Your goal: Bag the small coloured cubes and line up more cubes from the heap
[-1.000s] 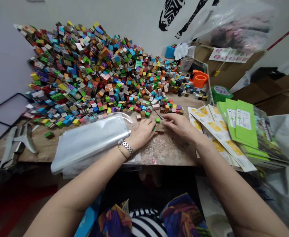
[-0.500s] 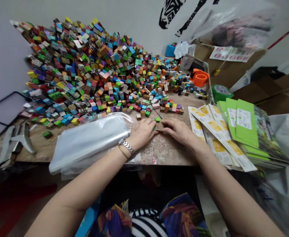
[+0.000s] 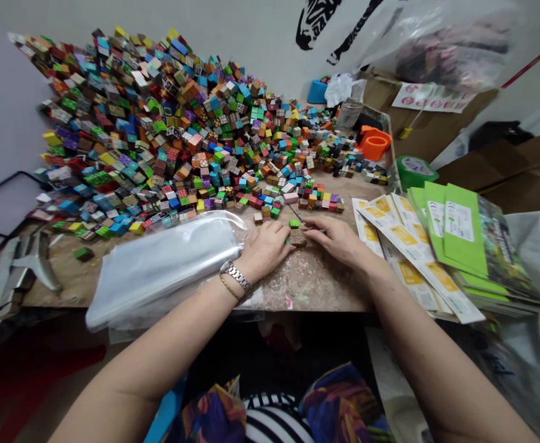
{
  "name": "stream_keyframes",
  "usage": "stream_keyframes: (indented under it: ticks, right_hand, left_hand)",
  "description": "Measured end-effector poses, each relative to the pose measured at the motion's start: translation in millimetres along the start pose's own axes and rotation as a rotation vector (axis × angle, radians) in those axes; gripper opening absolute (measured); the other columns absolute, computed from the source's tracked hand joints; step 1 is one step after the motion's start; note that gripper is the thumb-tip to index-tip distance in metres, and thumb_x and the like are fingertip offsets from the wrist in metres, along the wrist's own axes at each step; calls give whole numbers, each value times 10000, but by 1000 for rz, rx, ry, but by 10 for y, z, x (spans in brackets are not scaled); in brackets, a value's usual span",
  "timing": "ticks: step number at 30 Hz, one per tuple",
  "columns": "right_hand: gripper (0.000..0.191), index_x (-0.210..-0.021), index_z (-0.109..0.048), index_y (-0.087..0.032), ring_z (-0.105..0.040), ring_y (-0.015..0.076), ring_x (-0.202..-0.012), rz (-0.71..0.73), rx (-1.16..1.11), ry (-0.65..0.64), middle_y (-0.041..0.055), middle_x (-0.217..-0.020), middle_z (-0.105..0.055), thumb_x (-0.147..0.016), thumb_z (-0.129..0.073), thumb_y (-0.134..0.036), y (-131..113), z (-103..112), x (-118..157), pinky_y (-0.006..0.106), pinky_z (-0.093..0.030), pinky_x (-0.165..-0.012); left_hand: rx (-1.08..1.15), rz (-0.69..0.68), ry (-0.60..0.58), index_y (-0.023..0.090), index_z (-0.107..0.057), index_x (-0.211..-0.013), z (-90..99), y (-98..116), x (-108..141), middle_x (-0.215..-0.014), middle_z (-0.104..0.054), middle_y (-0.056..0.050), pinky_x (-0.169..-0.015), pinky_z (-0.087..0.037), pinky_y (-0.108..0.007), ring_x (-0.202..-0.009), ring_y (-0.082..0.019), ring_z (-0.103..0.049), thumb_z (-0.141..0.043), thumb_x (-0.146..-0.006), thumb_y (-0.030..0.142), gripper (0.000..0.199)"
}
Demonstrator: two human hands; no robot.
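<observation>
Small printed toy cubes in brown (image 3: 298, 238) sit in a short row on the table between my hands. My left hand (image 3: 266, 247), with a metal watch on its wrist, has its fingers closed against the left end of this row. A bright green cube piece (image 3: 294, 223) shows just behind the brown ones. At the right end, my right hand (image 3: 337, 240) has its thumb and index finger a little apart, close beside the row. The fingertips of my left hand are partly hidden.
A large heap of colourful cubes (image 3: 182, 129) rises behind. Clear plastic bags (image 3: 168, 264) lie left, with a metal stapler-like tool (image 3: 18, 277) beyond. Label sheets (image 3: 408, 264) and green-backed cards (image 3: 464, 240) lie right. An orange tape holder (image 3: 374, 144) and green tape roll (image 3: 415, 172) stand behind.
My right fingers have drawn back slightly to the right from the brown cubes, showing more of them. My left hand stays in place. The view has shifted a little.
</observation>
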State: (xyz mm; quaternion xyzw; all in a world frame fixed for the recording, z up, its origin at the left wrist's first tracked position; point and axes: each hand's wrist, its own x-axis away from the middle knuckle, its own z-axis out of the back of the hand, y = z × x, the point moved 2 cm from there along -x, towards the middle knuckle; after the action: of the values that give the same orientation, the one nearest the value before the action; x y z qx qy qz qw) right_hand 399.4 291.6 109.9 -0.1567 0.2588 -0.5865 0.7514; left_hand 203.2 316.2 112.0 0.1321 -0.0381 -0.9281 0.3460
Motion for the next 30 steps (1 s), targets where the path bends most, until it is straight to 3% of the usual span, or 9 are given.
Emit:
stream_keyframes:
  ticks: [3,13,22,30]
  right_hand:
    - [312,-1198,-708,-166,-679,247,-1076,1,23,40,113,-1177,-733,-909,-593,-198,20,0,-121,376,-512,-962]
    - [241,-1061,-742,-190,-697,211,-961,28,135,-100,77,-1053,-766,-879,-597,-126,-5,-96,-455,315,-519,-883]
    - [194,-1041,-729,-189,-694,237,-981,-37,158,-47,80,-1053,-759,-882,-619,-182,100,110,-116,356,-518,-897]
    - [216,-1064,-717,-183,-695,251,-1002,-20,148,8,97,-1066,-755,-880,-602,-176,58,0,53,393,-532,-916]
  left_hand:
    - [9,5,-7,168,-599,-1137,24,18,3,-1154,-636,-84,-942,-460,-392,-1103,-263,-550,-584,-950,390,290]
    - [5,11,-5,172,-598,-1124,39,31,10,-1154,-635,-94,-933,-462,-395,-1097,-261,-549,-572,-955,377,267]
    - [25,16,14,170,-600,-1091,24,31,19,-1132,-638,-84,-947,-449,-396,-1101,-262,-544,-562,-961,376,246]
    - [17,25,0,164,-599,-1099,20,31,14,-1141,-636,-91,-936,-457,-398,-1099,-267,-546,-560,-962,372,253]
